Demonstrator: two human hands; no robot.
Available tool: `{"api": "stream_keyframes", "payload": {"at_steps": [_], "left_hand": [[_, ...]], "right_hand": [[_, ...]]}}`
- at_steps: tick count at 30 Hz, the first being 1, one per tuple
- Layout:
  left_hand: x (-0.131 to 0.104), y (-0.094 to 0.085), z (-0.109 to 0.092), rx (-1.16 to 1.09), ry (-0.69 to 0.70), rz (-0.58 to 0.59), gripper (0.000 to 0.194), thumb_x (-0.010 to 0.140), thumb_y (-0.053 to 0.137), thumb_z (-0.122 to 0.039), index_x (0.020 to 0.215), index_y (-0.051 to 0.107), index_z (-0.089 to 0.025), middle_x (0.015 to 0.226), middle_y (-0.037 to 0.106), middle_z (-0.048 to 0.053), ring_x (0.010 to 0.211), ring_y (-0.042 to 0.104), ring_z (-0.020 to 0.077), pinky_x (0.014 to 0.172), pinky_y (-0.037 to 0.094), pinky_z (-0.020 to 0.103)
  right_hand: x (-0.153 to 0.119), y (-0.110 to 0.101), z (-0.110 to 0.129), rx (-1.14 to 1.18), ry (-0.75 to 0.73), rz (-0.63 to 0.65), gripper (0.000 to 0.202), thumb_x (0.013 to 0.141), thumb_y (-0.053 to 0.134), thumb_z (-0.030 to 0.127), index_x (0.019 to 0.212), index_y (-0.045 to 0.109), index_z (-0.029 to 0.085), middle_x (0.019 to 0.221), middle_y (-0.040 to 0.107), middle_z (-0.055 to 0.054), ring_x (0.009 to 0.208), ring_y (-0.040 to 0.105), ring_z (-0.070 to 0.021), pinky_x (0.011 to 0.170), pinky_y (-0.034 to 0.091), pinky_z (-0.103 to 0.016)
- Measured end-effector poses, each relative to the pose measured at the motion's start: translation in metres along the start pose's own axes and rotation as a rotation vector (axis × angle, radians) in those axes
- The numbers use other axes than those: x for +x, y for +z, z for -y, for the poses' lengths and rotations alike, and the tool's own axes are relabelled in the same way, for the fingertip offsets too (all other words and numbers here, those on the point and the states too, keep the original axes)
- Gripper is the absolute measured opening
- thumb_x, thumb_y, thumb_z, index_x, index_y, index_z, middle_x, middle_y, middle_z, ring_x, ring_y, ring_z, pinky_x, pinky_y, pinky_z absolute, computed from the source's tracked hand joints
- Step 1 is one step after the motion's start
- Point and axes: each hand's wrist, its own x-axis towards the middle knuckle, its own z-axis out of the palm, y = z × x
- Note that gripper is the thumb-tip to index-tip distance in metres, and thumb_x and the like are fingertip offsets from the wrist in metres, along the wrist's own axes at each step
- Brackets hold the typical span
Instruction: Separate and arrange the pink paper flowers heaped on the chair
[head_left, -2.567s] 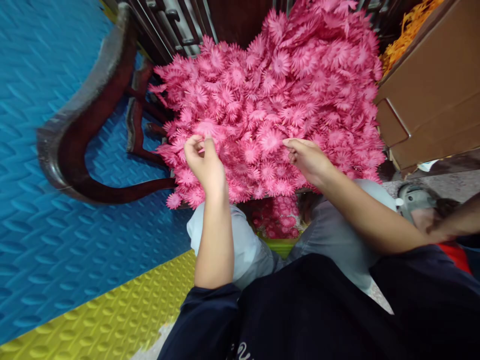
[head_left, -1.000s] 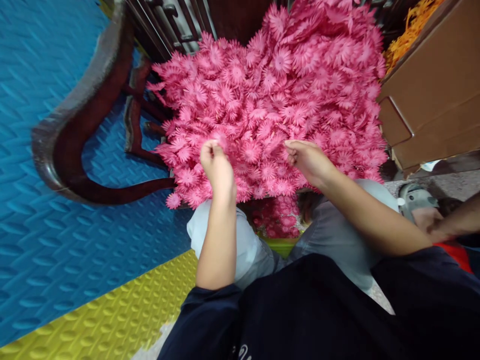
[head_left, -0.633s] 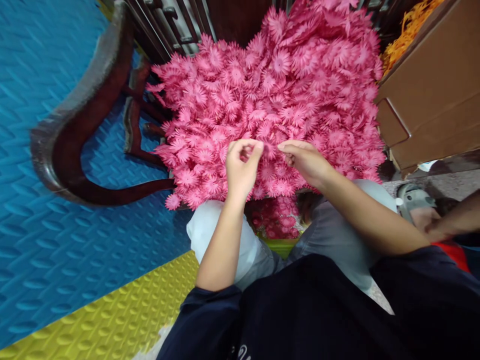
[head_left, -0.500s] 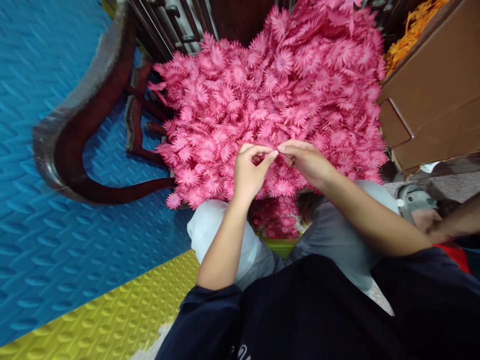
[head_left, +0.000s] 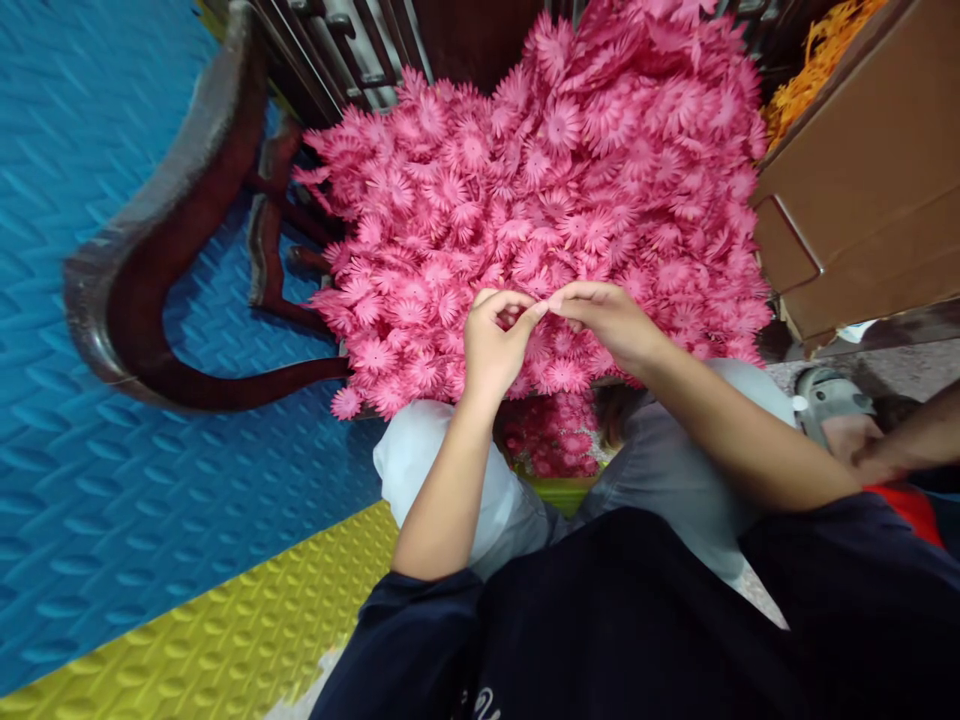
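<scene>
Both hands are held close together, fingertips meeting, above the near part of a large heap of pink artificial flower heads (head_left: 472,150). My left hand (head_left: 496,335) is closed in a pinch of thumb and forefinger. From the other side, my right hand (head_left: 604,315) pinches at the same spot. Whatever lies between the fingertips is too small and too hidden to name. The flower heads are flat, with many narrow petals, and spread across a dark wooden seat with a curved armrest (head_left: 90,310).
A brown cardboard box (head_left: 862,180) stands to the right, with orange strands (head_left: 795,100) behind it. More pink flowers (head_left: 559,435) lie low between my knees. Another person's hand (head_left: 885,455) and a grey shoe (head_left: 829,395) show at far right. Blue matting (head_left: 187,480) covers the left floor.
My right fingertips have shifted slightly left and my left thumb has drawn in, so the two pinches meet more closely. The pile looks the same.
</scene>
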Motion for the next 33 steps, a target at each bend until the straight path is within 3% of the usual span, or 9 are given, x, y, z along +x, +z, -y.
{"api": "stream_keyframes", "payload": {"at_steps": [8, 15, 19, 25, 28, 33], "left_hand": [[0.000, 0.000, 0.003, -0.011, -0.007, 0.062, 0.014, 0.075, 0.067, -0.018, 0.063, 0.060, -0.018, 0.067, 0.049, -0.001, 0.064, 0.047, 0.0110, 0.065, 0.040, 0.024], [0.001, 0.001, 0.002, 0.001, -0.024, 0.102, 0.019, 0.077, 0.060, -0.011, 0.061, 0.052, -0.018, 0.066, 0.046, -0.002, 0.065, 0.046, 0.0118, 0.068, 0.038, 0.025], [0.002, -0.002, 0.000, -0.091, -0.093, 0.125, 0.021, 0.079, 0.058, -0.012, 0.061, 0.049, -0.017, 0.067, 0.045, -0.002, 0.067, 0.045, 0.0118, 0.069, 0.036, 0.025], [0.001, -0.003, -0.003, -0.386, -0.295, 0.291, 0.025, 0.083, 0.057, -0.016, 0.059, 0.049, -0.017, 0.059, 0.041, -0.004, 0.057, 0.037, 0.0104, 0.061, 0.032, 0.024], [0.003, -0.003, -0.002, -0.425, -0.352, 0.202, 0.025, 0.082, 0.058, -0.015, 0.059, 0.050, -0.017, 0.057, 0.041, -0.004, 0.055, 0.037, 0.0096, 0.060, 0.032, 0.024], [0.014, -0.017, 0.008, -0.477, -0.344, -0.168, 0.031, 0.081, 0.062, -0.031, 0.061, 0.042, -0.019, 0.057, 0.039, -0.004, 0.053, 0.034, 0.0082, 0.054, 0.030, 0.024]], "right_hand": [[0.000, 0.001, 0.001, -0.038, -0.044, 0.017, 0.024, 0.060, 0.077, 0.038, 0.062, 0.063, 0.018, 0.070, 0.061, 0.002, 0.068, 0.049, -0.0100, 0.073, 0.039, -0.029], [-0.002, 0.004, 0.004, -0.057, -0.019, 0.032, 0.030, 0.058, 0.078, 0.043, 0.061, 0.060, 0.019, 0.065, 0.057, 0.003, 0.064, 0.045, -0.0094, 0.067, 0.036, -0.028], [-0.002, 0.002, 0.002, 0.006, 0.023, 0.027, 0.031, 0.057, 0.077, 0.042, 0.061, 0.058, 0.018, 0.062, 0.053, 0.002, 0.060, 0.041, -0.0084, 0.060, 0.031, -0.026], [0.000, 0.000, -0.005, 0.143, 0.054, -0.030, 0.022, 0.065, 0.067, 0.032, 0.062, 0.050, 0.019, 0.057, 0.039, 0.003, 0.054, 0.033, -0.0085, 0.057, 0.026, -0.027], [0.001, 0.000, -0.005, 0.172, 0.077, -0.043, 0.021, 0.068, 0.062, 0.028, 0.062, 0.044, 0.020, 0.060, 0.035, 0.003, 0.053, 0.032, -0.0092, 0.056, 0.025, -0.027], [0.004, -0.006, 0.000, 0.255, 0.152, -0.157, 0.017, 0.066, 0.057, 0.019, 0.061, 0.041, 0.020, 0.060, 0.034, 0.002, 0.053, 0.032, -0.0092, 0.056, 0.025, -0.026]]}}
